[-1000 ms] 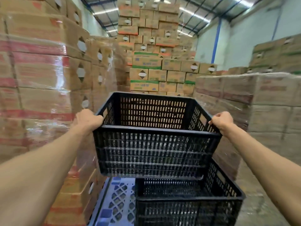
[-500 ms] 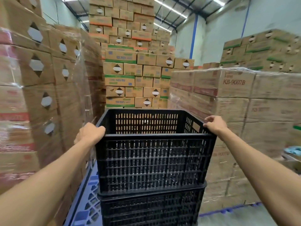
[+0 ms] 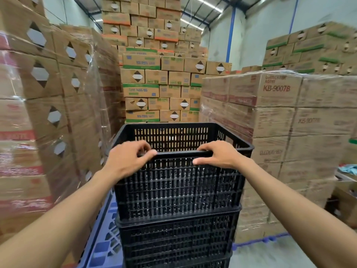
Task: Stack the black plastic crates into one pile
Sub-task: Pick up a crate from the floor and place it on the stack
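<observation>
A black slotted plastic crate (image 3: pixel 177 190) sits squarely on top of another black crate (image 3: pixel 177 238), and the rim of a third shows at the bottom edge. My left hand (image 3: pixel 127 161) and my right hand (image 3: pixel 220 154) both rest on the near rim of the top crate. Their fingers curl over the rim into the crate and their thumbs press on its outer face. The left hand is slightly blurred. The top crate looks empty inside.
The pile stands on a blue plastic pallet (image 3: pixel 104 246). Shrink-wrapped cardboard boxes (image 3: pixel 48 113) wall off the left side, and more wrapped boxes (image 3: pixel 280 122) stand close on the right. Tall box stacks (image 3: pixel 160 84) close off the back. Bare concrete floor (image 3: pixel 270 256) shows at lower right.
The crate came down from mid-air onto the lower crate. Both hands then moved from the crate's side rims to its near rim.
</observation>
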Demonstrator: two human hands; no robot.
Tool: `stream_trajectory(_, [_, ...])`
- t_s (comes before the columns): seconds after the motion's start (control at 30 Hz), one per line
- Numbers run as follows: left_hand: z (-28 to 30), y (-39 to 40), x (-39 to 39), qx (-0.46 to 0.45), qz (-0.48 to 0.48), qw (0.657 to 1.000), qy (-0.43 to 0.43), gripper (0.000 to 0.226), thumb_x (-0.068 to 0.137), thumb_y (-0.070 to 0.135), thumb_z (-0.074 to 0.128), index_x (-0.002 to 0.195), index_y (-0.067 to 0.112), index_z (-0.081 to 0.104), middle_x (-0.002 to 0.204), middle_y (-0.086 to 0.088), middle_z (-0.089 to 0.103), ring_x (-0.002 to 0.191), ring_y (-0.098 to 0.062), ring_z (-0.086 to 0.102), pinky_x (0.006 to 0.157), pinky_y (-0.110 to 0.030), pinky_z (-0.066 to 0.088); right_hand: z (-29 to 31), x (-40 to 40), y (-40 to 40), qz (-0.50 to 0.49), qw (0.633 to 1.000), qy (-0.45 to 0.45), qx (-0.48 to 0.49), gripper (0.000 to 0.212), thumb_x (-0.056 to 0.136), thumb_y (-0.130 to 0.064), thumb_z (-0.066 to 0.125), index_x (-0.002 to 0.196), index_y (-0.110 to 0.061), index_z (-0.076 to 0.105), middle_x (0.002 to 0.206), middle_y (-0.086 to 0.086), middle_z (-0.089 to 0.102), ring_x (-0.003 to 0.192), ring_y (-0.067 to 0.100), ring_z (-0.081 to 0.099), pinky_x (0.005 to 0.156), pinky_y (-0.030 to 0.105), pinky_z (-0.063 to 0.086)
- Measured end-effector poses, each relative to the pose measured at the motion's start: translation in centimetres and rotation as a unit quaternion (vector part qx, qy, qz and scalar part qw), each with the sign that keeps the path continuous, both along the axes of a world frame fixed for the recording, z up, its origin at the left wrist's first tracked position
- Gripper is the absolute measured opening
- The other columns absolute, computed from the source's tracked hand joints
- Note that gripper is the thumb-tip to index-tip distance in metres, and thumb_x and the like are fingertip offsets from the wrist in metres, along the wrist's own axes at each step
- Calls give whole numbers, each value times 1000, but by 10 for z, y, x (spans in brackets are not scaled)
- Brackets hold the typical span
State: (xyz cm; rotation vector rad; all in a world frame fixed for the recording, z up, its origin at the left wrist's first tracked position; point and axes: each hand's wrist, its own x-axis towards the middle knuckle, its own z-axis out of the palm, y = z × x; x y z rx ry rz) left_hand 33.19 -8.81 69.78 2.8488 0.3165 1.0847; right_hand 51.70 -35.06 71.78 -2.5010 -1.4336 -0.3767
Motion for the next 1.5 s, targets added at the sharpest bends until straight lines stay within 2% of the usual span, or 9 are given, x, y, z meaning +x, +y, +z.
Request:
stream_trajectory(0.07, [-6,-2,0,62,9,997,48,54,77,81,36,91,36,63,73,13,68,69,-9,65,54,-22,42,-3,0,1,15,999,-37,22,59,77,-81,43,90,-30,70,77,-12,68,70,8,63,60,25,42])
stream_trajectory(0.33, [-10,-8,-1,91,50,995,-4,42,74,69,56,77,29,69,53,10,60,56,-13,61,45,-18,27,-8,9,2,21,998,-39,54,51,80,-77,43,91,-35,69,75,-17,62,73,7,60,55,23,36])
stream_trajectory(0.6, [-29,-11,0,176,93,978,-65,47,80,65,47,80,23,67,63,7,64,62,-17,62,54,-29,32,-10,17,9,-11,999,-33,42,69,67,-92,32,88,-37,70,77,-11,70,73,8,65,58,22,39])
stream_trajectory(0.73, [-32,0,7,181,97,975,-80,49,81,68,46,86,23,67,67,6,63,65,-17,63,59,-31,36,-18,13,16,-34,993,-88,72,63,70,-90,29,76,-36,61,58,-13,57,59,7,56,52,21,31])
stream_trajectory(0.93, [-37,1,10,184,105,972,-105,49,82,68,46,87,24,66,71,7,65,67,-16,60,61,-31,32,-4,12,17,-30,999,0,12,61,74,-84,42,75,-27,65,63,-7,63,66,11,63,58,25,39])
stream_trajectory(1.07, [-36,8,5,186,94,974,-93,55,84,72,41,88,23,67,72,8,66,67,-16,61,60,-31,34,-14,0,18,-52,994,-74,58,53,77,-83,40,81,-35,62,56,-15,50,60,11,56,53,23,35])
stream_trajectory(1.23, [-36,-4,3,161,109,977,-90,51,80,70,48,87,23,66,71,7,65,69,-18,62,64,-32,33,-14,-2,16,-58,995,-69,43,60,74,-87,35,88,-38,66,65,-11,62,66,13,61,56,24,38])
stream_trajectory(1.37, [-22,-5,1,151,95,983,-36,52,77,73,45,71,24,61,59,7,60,57,-17,60,54,-25,32,-10,-4,19,-66,997,-23,22,63,71,-87,39,98,-38,68,64,-13,58,66,11,57,66,30,47])
stream_trajectory(1.5, [-13,-5,-1,144,78,986,-12,50,76,75,46,63,27,49,50,10,50,46,-12,48,45,-17,24,0,-4,17,-49,998,28,18,61,72,-82,50,92,-29,72,66,-9,64,64,6,60,55,23,39])
